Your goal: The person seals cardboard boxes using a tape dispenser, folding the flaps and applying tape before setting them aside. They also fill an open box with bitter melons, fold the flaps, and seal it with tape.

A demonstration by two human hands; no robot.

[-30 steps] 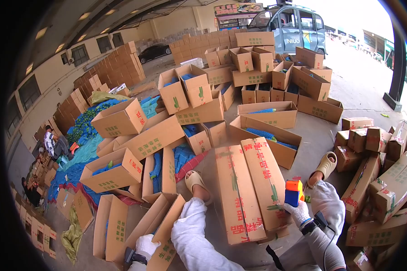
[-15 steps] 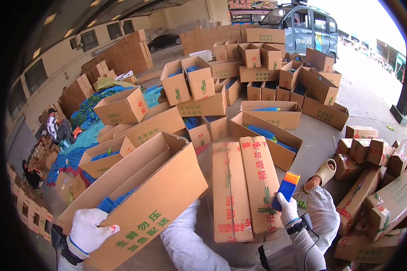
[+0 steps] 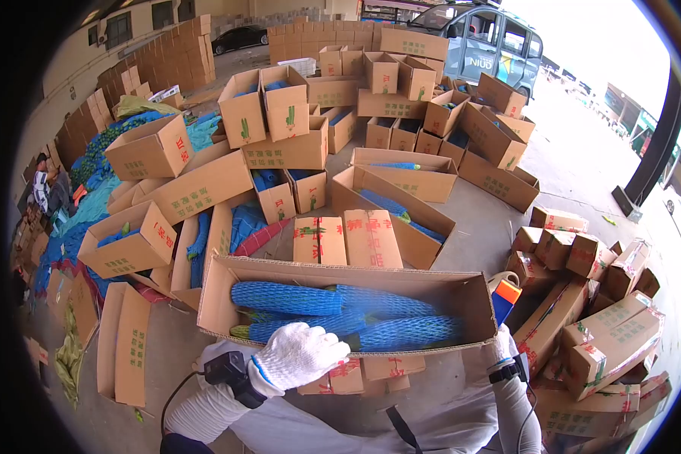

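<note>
An open cardboard box (image 3: pixel 461 310) lies lengthwise before me, with several long green vegetables in blue netting (image 3: pixel 287 298) inside. My left hand (image 3: pixel 300 356), in a white glove, is closed at the box's near wall, its fingers bent over the rim; the thumb is hidden. At the box's right end, my right hand (image 3: pixel 499 346), also gloved, holds a blue tool with an orange end (image 3: pixel 505 300), partly hidden by the hand and box. Two taped cartons (image 3: pixel 372 238) lie beneath and beyond the open box.
Open boxes with blue-netted contents (image 3: pixel 393 204) spread ahead. Taped cartons (image 3: pixel 613 344) are piled at the right. An empty box (image 3: pixel 122 344) stands at the left. A seated person (image 3: pixel 44 185) is far left. A van (image 3: pixel 492 49) and a dark pillar (image 3: pixel 654 144) stand farther off.
The open box has swung from slanting at the left to lying crosswise over the taped cartons. My left hand has moved right with it, from its left end to its near wall.
</note>
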